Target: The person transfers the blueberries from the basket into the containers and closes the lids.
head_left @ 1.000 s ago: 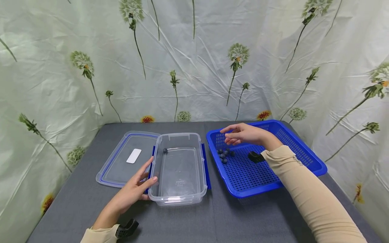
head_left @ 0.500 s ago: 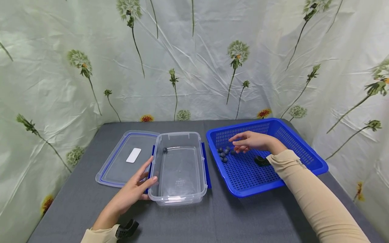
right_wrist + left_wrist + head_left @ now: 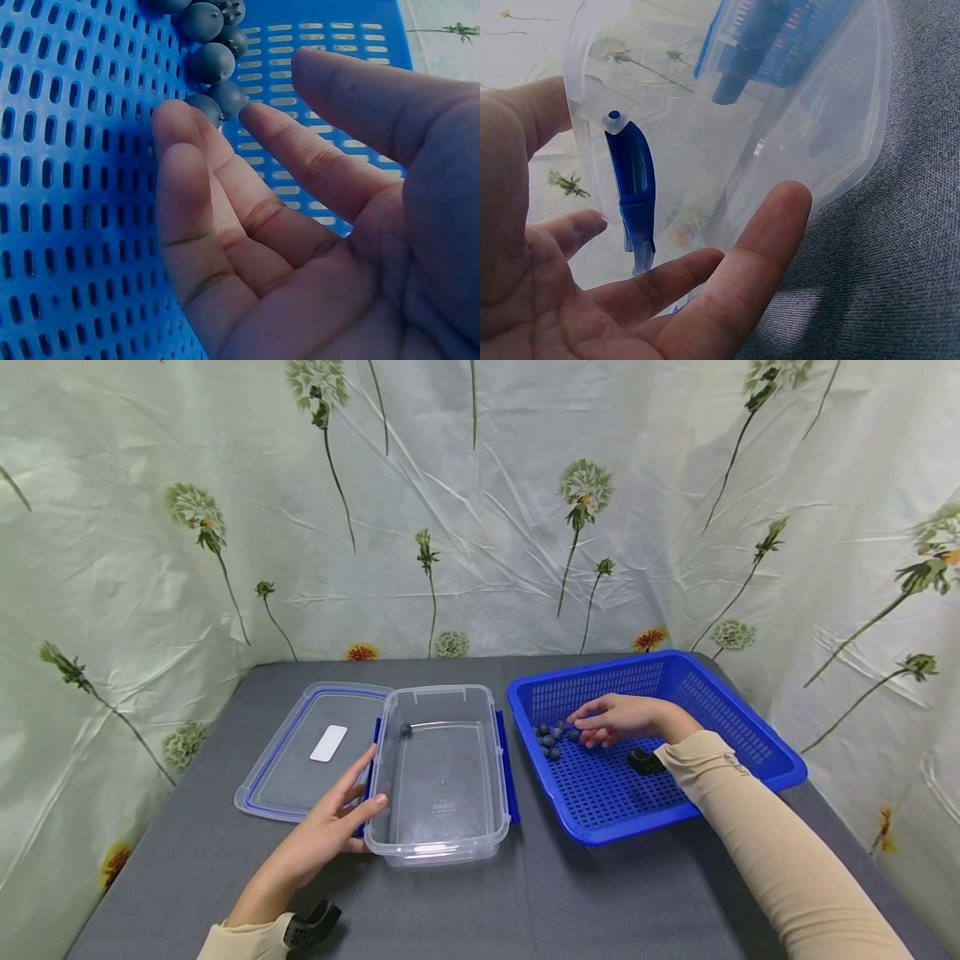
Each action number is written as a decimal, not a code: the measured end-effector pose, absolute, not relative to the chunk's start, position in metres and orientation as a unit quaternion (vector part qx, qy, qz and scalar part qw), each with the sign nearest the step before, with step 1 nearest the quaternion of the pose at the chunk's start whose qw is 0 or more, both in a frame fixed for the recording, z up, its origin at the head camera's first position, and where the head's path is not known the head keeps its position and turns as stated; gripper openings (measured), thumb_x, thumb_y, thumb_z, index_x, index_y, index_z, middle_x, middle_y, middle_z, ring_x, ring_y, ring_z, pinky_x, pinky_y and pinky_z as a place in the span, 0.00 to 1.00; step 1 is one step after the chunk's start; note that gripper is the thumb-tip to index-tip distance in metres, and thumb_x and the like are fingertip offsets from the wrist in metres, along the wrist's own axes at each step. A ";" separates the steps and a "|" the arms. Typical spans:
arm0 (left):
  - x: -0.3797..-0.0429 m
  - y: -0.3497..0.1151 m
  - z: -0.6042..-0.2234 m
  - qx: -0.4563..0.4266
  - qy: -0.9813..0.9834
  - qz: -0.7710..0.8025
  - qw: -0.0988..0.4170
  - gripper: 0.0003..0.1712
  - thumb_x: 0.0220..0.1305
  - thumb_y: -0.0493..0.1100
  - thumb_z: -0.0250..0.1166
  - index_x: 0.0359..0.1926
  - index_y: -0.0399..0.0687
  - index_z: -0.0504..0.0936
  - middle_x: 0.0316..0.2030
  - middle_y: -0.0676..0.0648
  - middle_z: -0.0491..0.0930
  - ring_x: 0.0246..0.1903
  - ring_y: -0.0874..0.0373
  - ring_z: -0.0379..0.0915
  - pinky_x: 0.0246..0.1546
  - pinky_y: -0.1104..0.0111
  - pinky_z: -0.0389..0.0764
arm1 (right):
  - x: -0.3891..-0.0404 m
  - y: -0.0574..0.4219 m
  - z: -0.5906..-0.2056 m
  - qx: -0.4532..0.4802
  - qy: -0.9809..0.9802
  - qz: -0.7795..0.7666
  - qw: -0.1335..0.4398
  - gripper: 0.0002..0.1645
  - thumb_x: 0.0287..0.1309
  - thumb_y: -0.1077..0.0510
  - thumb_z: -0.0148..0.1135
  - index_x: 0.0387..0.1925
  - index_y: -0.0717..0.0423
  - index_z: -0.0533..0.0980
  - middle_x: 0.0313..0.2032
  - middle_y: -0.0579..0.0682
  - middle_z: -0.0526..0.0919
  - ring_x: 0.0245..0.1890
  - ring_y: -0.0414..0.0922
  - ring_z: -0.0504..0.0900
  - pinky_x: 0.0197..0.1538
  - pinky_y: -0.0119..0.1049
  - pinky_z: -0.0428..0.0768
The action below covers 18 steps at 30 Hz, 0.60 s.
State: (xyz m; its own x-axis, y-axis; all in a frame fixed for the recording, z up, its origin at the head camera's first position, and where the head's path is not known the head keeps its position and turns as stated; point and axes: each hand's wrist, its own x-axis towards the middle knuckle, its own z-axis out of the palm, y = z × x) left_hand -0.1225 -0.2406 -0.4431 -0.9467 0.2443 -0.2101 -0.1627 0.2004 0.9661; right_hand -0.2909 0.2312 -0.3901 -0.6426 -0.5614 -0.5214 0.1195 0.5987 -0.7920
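Note:
Several round blueberries (image 3: 557,734) lie at the left end of a blue plastic basket (image 3: 600,787). Over the basket floor, my right hand (image 3: 618,718) reaches in with loosely bent fingers. The right wrist view shows nothing between its thumb and fingers, and one fingertip right at the nearest blueberry (image 3: 229,100). My left hand (image 3: 322,835) rests at the left side of a clear plastic food container (image 3: 440,843), thumb on the rim and fingers spread along the outside. Around its blue latch (image 3: 634,176), these fingers stay mostly straight. A single blueberry (image 3: 406,729) sits inside the container.
A clear lid (image 3: 288,777) with a blue seal and a white label (image 3: 329,743) lies left of the container, partly behind it. Grey cloth (image 3: 465,910) covers the table, and a flower-patterned curtain (image 3: 480,510) hangs behind.
My right hand has come down and slightly rightward into the basket, its fingertips now close by the blueberries. The left hand and the container stay where they were.

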 end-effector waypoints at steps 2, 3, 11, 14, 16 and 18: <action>-0.122 -0.241 -0.443 0.028 0.757 0.632 0.162 0.45 0.83 0.48 0.60 0.87 0.74 0.45 0.82 0.22 0.45 0.74 0.21 0.62 0.48 0.46 0.91 | -0.291 0.231 -0.392 -0.134 0.799 -0.427 0.402 0.30 0.85 0.57 0.49 0.77 0.70 0.64 0.48 0.50 0.86 0.47 0.39 0.84 0.51 0.35 0.82; -0.122 -0.241 -0.444 0.028 0.757 0.633 0.162 0.45 0.83 0.48 0.60 0.87 0.74 0.45 0.82 0.22 0.45 0.74 0.21 0.62 0.48 0.46 0.91 | -0.291 0.231 -0.392 -0.133 0.799 -0.426 0.403 0.30 0.85 0.57 0.49 0.77 0.70 0.63 0.49 0.51 0.86 0.47 0.39 0.84 0.52 0.36 0.83; -0.122 -0.241 -0.444 0.035 0.756 0.632 0.165 0.46 0.83 0.48 0.60 0.87 0.74 0.44 0.82 0.21 0.44 0.74 0.21 0.62 0.48 0.47 0.91 | -0.292 0.231 -0.393 -0.130 0.803 -0.420 0.402 0.31 0.86 0.55 0.47 0.77 0.72 0.63 0.60 0.62 0.84 0.54 0.42 0.85 0.60 0.39 0.83; -0.122 -0.241 -0.443 0.035 0.757 0.631 0.166 0.46 0.83 0.48 0.60 0.87 0.74 0.43 0.82 0.21 0.43 0.74 0.21 0.62 0.48 0.46 0.91 | -0.293 0.231 -0.394 -0.126 0.803 -0.418 0.405 0.30 0.86 0.55 0.47 0.77 0.72 0.64 0.61 0.63 0.84 0.55 0.42 0.85 0.60 0.39 0.84; -0.122 -0.241 -0.443 0.034 0.757 0.630 0.166 0.46 0.83 0.48 0.60 0.87 0.73 0.43 0.82 0.21 0.43 0.74 0.20 0.61 0.48 0.46 0.91 | -0.293 0.231 -0.395 -0.128 0.804 -0.416 0.406 0.31 0.86 0.55 0.47 0.76 0.72 0.64 0.61 0.64 0.84 0.56 0.43 0.85 0.61 0.40 0.84; -0.122 -0.241 -0.443 0.037 0.758 0.630 0.167 0.46 0.83 0.48 0.59 0.88 0.73 0.43 0.82 0.20 0.42 0.75 0.20 0.60 0.48 0.46 0.91 | -0.294 0.231 -0.395 -0.130 0.804 -0.415 0.406 0.31 0.86 0.55 0.47 0.76 0.73 0.64 0.62 0.65 0.83 0.57 0.44 0.85 0.62 0.42 0.84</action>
State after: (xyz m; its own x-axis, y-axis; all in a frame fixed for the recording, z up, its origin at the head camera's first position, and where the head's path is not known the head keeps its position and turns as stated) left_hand -0.1219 -0.2415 -0.4425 -0.9416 0.2656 -0.2069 -0.1548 0.2039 0.9667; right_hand -0.2940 0.2313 -0.3950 -0.6374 -0.5451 -0.5446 0.1278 0.6222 -0.7723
